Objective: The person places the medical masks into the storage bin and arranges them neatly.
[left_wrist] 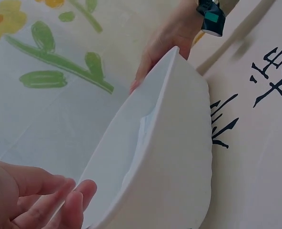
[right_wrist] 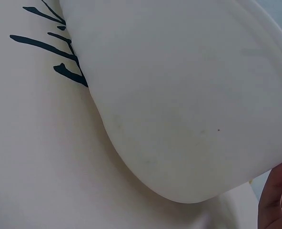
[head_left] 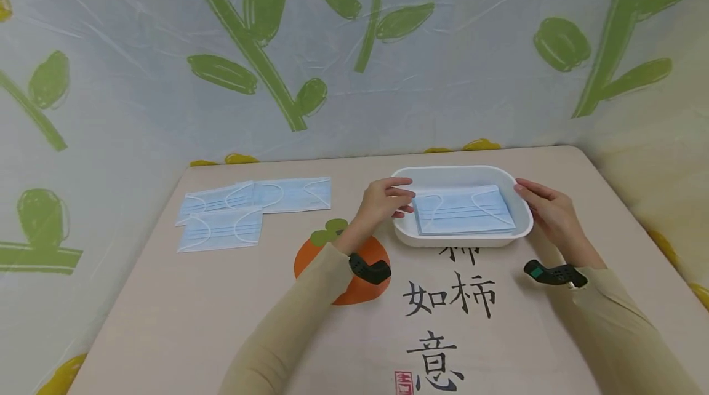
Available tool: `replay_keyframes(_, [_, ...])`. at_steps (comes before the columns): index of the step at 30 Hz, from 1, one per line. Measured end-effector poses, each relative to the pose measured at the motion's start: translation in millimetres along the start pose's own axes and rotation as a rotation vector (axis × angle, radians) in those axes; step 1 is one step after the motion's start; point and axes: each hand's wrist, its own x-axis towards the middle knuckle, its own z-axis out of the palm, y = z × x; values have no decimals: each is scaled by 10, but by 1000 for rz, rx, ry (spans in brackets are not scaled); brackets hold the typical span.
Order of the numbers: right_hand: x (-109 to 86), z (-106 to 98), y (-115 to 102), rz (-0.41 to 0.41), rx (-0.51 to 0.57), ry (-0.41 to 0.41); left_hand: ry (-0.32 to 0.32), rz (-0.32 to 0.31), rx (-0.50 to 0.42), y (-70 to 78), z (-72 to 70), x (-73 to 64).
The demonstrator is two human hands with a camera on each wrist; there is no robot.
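In front of you hangs a pale backdrop (head_left: 471, 75) printed with green stems and leaves, and below it spreads the pinkish tabletop (head_left: 183, 321). Your beige sleeves (head_left: 288, 327) reach across to a white basin (head_left: 460, 241), which sits toward the tabletop's far side, right of centre. An orange fruit print (head_left: 354, 293) shows partly under your left arm. Inside the basin lies a neat layer of blue masks (head_left: 465, 210), ear loops uppermost; at the far left, three loose masks (head_left: 218, 232) overlap on the tabletop. Your right grip (head_left: 548, 213) grasps the basin's rim at its right end. Your left grip (head_left: 382, 204) is released, its fingers loosely bent at the left rim; you cannot tell whether they touch it. Black bands (head_left: 370, 270) circle both wrists.
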Motion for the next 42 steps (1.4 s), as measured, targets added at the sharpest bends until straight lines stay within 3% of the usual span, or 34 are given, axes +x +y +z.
replay_keyframes(14, [10, 5, -1, 5, 41, 15, 29, 4, -43, -84, -254, -107])
replay_keyframes(22, [9, -1, -7, 23, 30, 18, 48, 15, -11, -135, -443, -162])
replay_keyframes(27, [15, 0, 0, 16, 27, 10, 55, 11, -25, -213, -593, -195])
replay_keyframes(42, [18, -8, -2, 14, 40, 4, 160, 6, -11, -524, -1026, -370])
